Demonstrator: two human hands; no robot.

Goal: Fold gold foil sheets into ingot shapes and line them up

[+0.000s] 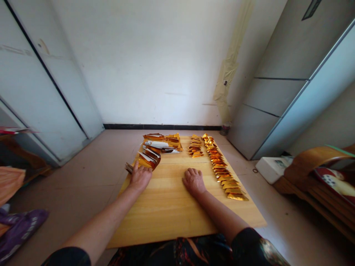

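My left hand is at the left edge of the wooden table, its fingers closed over the near end of a pile of gold foil sheets. Some of these sheets show white or dark sides and lie loosely bent. My right hand rests on the bare wood near the middle, fingers curled in, with nothing visible in it. Beyond it stands a short row of small folded gold foil pieces. A longer row of folded gold foil pieces runs along the right edge, overlapping one another.
Behind the table is a white wall. A grey refrigerator stands at the right, near a white box and a wooden seat. To the left are a pale cabinet and a purple bag on the floor.
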